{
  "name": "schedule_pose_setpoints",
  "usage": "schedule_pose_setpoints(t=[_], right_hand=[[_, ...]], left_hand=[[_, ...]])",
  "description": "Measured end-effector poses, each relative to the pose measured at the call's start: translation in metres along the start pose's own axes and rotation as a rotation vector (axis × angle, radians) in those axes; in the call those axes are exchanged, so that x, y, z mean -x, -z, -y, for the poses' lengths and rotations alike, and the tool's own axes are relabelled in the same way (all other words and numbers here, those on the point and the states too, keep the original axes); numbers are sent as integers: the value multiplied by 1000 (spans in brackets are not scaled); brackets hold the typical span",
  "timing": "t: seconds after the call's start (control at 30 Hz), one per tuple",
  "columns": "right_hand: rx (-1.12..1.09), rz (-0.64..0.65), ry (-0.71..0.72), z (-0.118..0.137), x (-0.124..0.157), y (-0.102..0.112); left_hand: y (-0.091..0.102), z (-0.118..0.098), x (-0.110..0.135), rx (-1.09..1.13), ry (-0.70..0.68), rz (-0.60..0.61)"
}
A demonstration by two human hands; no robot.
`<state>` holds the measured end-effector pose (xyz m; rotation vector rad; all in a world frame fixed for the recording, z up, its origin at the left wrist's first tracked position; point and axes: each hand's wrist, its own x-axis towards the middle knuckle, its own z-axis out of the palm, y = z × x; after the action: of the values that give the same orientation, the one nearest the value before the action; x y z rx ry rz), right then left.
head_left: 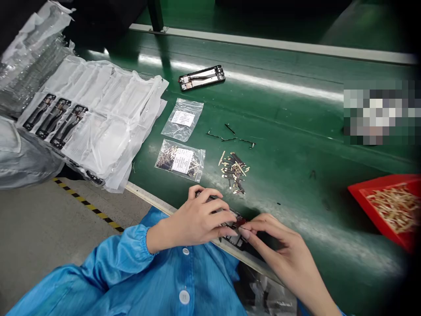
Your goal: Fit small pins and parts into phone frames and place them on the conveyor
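A left hand [194, 219] steadies a slim black metal frame [234, 239] for the right hand [279, 241] at the worktop's edge

Curled left fingers [210, 206] wrap the frame, keeping it still, while the right fingers [253, 228] pinch together at a small red spot [241, 222] on it; what they grip is too small to tell. Loose brass-tipped dark strips [234, 172] lie just beyond the fingers on the green worktop [296, 131].
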<state>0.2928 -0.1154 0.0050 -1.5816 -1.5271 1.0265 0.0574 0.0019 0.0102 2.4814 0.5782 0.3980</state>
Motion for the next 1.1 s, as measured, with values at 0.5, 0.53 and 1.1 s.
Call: schedule_pose_setpoints(t=[0.5, 0.53, 1.1], right_hand=[[198, -127, 86, -9, -4, -2], [199, -116, 64, -11, -4, -3], [393, -254, 167, -18, 4, -30]], left_hand=[[3, 2, 9, 15, 111, 102], [4, 5, 11, -11, 98, 145], [1, 19, 14, -31, 47, 190]])
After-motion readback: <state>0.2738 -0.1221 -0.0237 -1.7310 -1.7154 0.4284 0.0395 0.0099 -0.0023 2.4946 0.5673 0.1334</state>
